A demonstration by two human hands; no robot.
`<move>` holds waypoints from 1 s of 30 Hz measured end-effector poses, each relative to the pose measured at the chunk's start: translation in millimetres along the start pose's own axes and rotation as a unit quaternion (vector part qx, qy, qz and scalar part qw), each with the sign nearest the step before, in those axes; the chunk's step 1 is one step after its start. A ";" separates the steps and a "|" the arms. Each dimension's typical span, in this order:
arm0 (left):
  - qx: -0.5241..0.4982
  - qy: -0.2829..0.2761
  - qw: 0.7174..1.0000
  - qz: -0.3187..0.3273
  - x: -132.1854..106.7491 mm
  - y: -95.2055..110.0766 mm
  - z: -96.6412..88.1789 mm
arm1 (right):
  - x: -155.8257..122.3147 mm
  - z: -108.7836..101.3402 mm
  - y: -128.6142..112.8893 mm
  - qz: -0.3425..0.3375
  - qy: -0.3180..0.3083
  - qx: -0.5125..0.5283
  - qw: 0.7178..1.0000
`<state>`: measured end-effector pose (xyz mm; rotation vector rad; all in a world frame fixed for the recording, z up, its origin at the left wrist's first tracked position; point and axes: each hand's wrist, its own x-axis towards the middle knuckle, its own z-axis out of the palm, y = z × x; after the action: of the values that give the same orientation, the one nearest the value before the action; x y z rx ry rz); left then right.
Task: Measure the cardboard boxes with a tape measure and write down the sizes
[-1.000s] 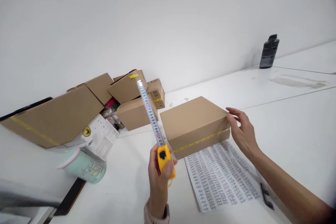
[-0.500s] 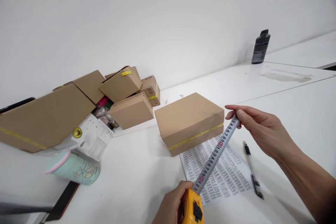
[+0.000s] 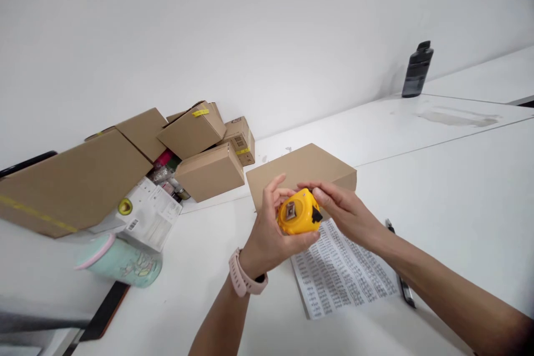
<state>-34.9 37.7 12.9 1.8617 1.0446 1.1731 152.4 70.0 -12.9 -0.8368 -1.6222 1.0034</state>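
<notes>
My left hand (image 3: pixel 271 228), with a pink band on its wrist, is wrapped round a yellow tape measure (image 3: pixel 298 212). The black button and a metal clip on the case face me. At the case's right and far side, my right hand (image 3: pixel 340 206) is closed against it, thumb and fingers at the top edge; its fingertips are partly hidden. No length of blade shows between the hands. Just behind them lies a brown cardboard box (image 3: pixel 304 164), partly covered by both hands. Under them is a printed sheet (image 3: pixel 342 272) with rows of small text.
A pen (image 3: pixel 405 289) lies right of the sheet, partly behind my right forearm. On the left are a mint cup (image 3: pixel 125 261), a white package (image 3: pixel 152 211) and several cardboard boxes (image 3: pixel 192 133). A dark bottle (image 3: pixel 417 72) stands by the wall at back right.
The tape's blade, stretched between my hands before, has gone into the case. My left hand has risen forward with the tape measure; my right hand has moved left to meet it.
</notes>
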 end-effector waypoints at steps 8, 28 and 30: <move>0.275 0.084 0.956 0.051 52.9 -20.6 -18.3 | -36.0 -81.8 63.5 0.183 0.181 -0.437 0.862; 0.207 -0.309 0.915 0.156 -52.1 -84.3 124.9 | -133.3 -133.4 84.7 0.229 0.152 0.139 0.951; 0.225 -0.351 0.897 0.144 -54.6 -93.6 125.0 | -142.2 -126.8 84.9 0.234 0.159 0.128 0.951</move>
<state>41.5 13.6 -131.8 2.5883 0.6571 0.3122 314.5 5.6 -127.3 -1.1640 -1.0111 1.2970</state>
